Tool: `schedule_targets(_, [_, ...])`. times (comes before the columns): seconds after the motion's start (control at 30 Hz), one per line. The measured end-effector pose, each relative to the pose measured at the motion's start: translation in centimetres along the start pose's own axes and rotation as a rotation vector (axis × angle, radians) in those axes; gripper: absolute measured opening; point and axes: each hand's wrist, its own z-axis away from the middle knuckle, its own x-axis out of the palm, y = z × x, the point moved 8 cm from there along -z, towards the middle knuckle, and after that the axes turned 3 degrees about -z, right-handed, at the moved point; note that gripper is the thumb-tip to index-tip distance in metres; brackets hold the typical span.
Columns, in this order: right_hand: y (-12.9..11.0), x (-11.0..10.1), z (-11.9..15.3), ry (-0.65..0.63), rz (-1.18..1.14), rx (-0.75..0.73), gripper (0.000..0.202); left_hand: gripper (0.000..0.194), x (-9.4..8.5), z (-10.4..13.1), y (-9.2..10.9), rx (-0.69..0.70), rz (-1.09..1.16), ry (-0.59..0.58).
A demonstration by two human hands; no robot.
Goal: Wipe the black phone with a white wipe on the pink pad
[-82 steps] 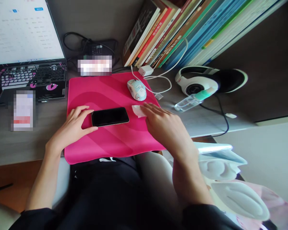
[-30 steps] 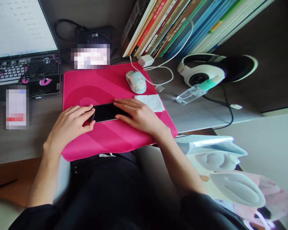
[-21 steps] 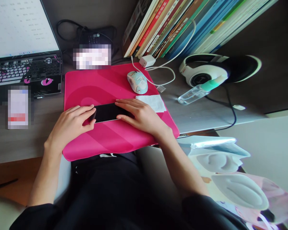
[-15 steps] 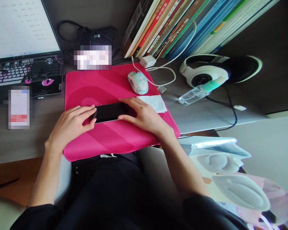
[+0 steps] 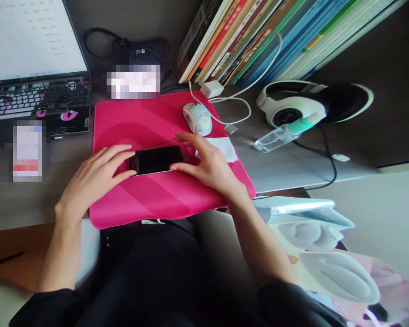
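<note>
A phone (image 5: 158, 160) with a dark screen lies face up on a bright pink desk mat (image 5: 122, 200). My left hand (image 5: 92, 175) is at its left end, fingers stretched and apart, with the fingertips and thumb at the edge. At the other end is my right hand (image 5: 207, 161), its thumb at the lower right corner and its fingers raised and spread above the upper edge. Thin dark lines run above the phone and under my right fingers; I cannot make out what they belong to.
A patterned mouse (image 5: 197, 119), a white tissue (image 5: 221, 149) and a charger with cable (image 5: 211, 89) are to the right. Beyond lie a clear spray bottle (image 5: 276, 137), headphones (image 5: 288, 106) and upright books (image 5: 238, 41). An open laptop (image 5: 37, 100) stands left, with a blurred-out item (image 5: 27, 150) in front.
The fingers of both hands have spread and loosened at the phone's ends. My left hand has shifted slightly left, my right slightly right, and more of the phone shows.
</note>
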Motion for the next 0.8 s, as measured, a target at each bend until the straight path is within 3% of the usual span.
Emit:
schedule_targets(0.17, [-0.4,-0.3,0.0,0.013,0.000,-0.011,0.080,0.037,-2.5,1.8,-1.7,-0.112,-0.123,0.003])
schedule_targets(0.27, [-0.7,-0.4,-0.1,0.027,-0.011,-0.019,0.081,0.036,-2.9,2.3,-2.4,-0.146,-0.134,-0.008])
schedule_targets(0.57, [-0.8,-0.4,0.0,0.047,-0.011,-0.041,0.077,0.055,0.0,0.8,-1.5,-0.111,-0.077,-0.063])
schedule_targets(0.8, [-0.5,0.1,0.0,0.027,0.058,-0.045,0.075,0.065,1.2,0.1,-1.0,-0.045,-0.052,-0.059])
